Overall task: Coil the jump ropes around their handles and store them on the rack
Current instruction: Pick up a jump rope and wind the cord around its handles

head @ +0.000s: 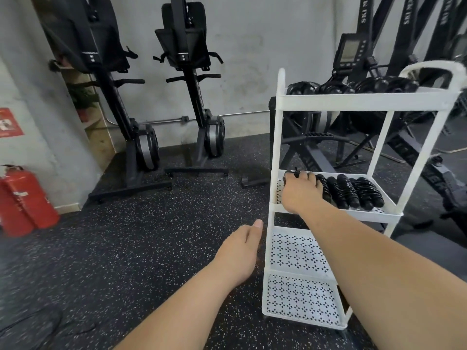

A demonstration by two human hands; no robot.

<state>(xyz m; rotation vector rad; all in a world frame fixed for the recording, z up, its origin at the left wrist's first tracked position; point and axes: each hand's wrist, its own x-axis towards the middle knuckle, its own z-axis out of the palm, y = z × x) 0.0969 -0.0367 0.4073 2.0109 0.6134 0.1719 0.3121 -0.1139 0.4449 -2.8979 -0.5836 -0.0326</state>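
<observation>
A white rack [364,102] with four shelves stands on a black rubber floor [151,236] flecked with white, in a gym with a scuffed grey wall [252,59]. The right hand [300,193] reaches onto the second shelf from the top, at its left end, with the fingers [311,176] curled over a black coiled jump rope [296,173], gripping it. Most of that rope is hidden under the hand. Just to its right, a row of coiled ropes [348,190] lies side by side and fills the shelf to its right edge. More black bundles [336,87] sit along the top shelf. The two lower shelves are perforated white panels.

The left hand [240,251] hangs in the air just off the rack's left side, beside the third shelf, loose, thumb out straight, holding nothing.

Two black rowing machines [197,109] stand upright against the back wall, and a thin pipe [240,114] runs along the wall low down between them and the rack. At the left edge two red fire extinguishers [22,198] stand on the floor by the wall, with a red sign [8,122] above them. Behind the rack, more black machines lean, one with a small monitor [350,50].
</observation>
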